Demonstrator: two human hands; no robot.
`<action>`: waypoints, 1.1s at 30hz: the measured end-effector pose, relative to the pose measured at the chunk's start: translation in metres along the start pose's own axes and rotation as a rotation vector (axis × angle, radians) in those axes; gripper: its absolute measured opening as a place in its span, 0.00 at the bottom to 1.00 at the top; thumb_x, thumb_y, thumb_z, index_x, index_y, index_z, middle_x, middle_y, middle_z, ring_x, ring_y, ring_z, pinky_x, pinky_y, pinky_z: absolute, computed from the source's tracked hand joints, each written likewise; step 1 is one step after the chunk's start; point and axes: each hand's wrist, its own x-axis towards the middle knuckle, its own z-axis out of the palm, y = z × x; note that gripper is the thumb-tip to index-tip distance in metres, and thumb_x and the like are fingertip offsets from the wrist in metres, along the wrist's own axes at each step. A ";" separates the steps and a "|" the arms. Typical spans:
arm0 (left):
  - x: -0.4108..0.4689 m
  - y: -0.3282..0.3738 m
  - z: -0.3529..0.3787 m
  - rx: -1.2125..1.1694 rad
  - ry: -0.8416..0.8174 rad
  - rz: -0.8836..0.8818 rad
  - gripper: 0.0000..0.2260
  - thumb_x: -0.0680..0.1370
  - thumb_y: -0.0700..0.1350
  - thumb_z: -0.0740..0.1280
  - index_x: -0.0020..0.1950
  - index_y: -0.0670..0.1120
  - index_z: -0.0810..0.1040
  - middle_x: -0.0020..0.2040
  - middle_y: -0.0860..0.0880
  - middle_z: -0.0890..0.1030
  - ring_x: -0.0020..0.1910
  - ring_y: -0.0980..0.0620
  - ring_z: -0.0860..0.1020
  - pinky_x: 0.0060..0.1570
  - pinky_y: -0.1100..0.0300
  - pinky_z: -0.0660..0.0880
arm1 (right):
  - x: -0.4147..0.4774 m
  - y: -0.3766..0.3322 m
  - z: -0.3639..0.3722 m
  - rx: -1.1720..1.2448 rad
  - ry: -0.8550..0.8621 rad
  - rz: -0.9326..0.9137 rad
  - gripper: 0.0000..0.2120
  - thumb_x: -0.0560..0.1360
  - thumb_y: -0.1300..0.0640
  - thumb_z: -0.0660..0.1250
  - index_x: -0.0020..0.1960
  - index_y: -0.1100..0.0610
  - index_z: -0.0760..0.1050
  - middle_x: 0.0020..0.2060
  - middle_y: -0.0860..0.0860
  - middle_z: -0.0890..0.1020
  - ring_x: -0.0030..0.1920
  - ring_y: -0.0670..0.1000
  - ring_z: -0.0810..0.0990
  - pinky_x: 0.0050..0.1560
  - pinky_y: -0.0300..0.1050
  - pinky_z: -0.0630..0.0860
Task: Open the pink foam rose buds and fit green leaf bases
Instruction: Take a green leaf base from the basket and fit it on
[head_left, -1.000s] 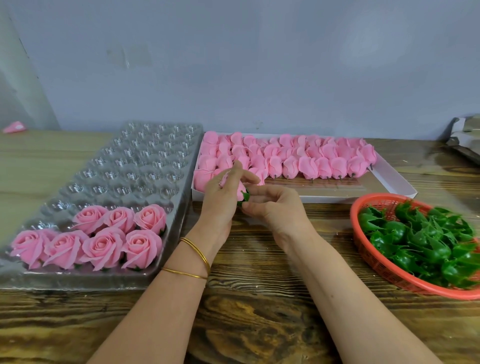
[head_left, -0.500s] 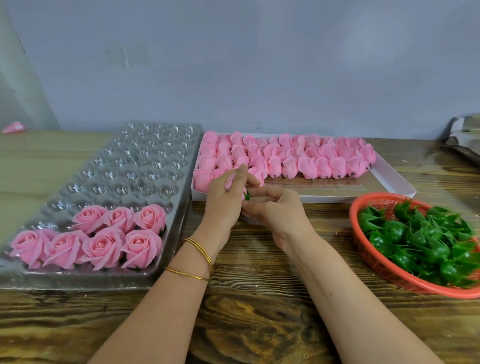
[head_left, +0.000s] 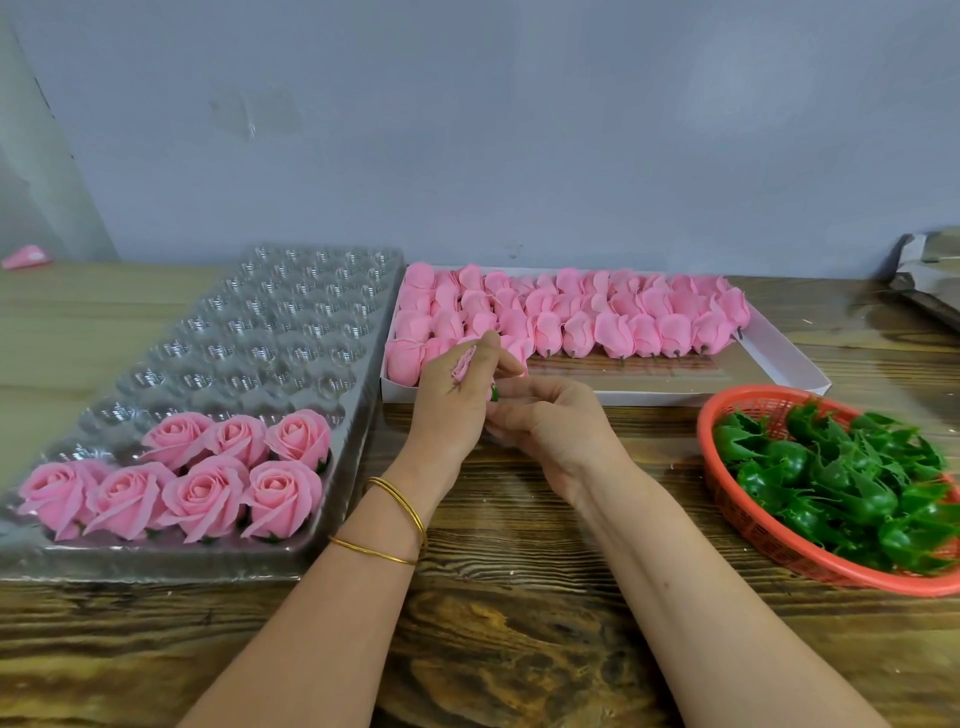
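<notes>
Seating a green leaf base (head_left: 494, 393) under the rose bud (head_left: 464, 366) that we hold just in front of the white box (head_left: 779, 358).

Our left hand (head_left: 447, 405) curls around the bud and our right hand (head_left: 550, 431) pinches the leaf base against its lower end. We judge it best to grip the foam lightly, line the base up with the bud's stem end and push straight, so that no petal creases or tears. The bud is pale pink and soft, and only a folded edge of petals shows between our thumb and forefinger. Most of the leaf base is hidden, so we cannot tell how far it is seated. More closed buds (head_left: 644, 332) fill the box, spare bases lie in the orange basket (head_left: 753, 525), and opened roses (head_left: 202, 493) sit in the clear tray (head_left: 337, 467).
</notes>
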 end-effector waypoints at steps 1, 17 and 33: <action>0.000 0.000 0.000 -0.008 0.008 -0.015 0.18 0.83 0.49 0.60 0.37 0.47 0.81 0.32 0.57 0.81 0.35 0.64 0.76 0.37 0.74 0.70 | -0.001 0.000 0.001 -0.005 0.006 -0.009 0.09 0.70 0.75 0.70 0.48 0.65 0.79 0.35 0.56 0.84 0.40 0.54 0.84 0.52 0.50 0.82; 0.001 0.010 -0.004 -0.157 0.095 -0.185 0.20 0.82 0.51 0.60 0.33 0.51 0.83 0.41 0.44 0.83 0.49 0.45 0.80 0.58 0.41 0.74 | -0.008 -0.005 0.007 0.099 0.033 -0.016 0.07 0.74 0.75 0.64 0.46 0.66 0.78 0.45 0.61 0.81 0.43 0.55 0.82 0.44 0.42 0.83; 0.001 0.006 -0.003 -0.092 0.085 -0.087 0.19 0.83 0.49 0.60 0.35 0.47 0.81 0.33 0.54 0.82 0.39 0.62 0.79 0.47 0.63 0.73 | -0.007 -0.004 0.007 0.159 0.056 -0.003 0.08 0.71 0.78 0.67 0.45 0.67 0.79 0.33 0.56 0.83 0.32 0.50 0.84 0.42 0.42 0.83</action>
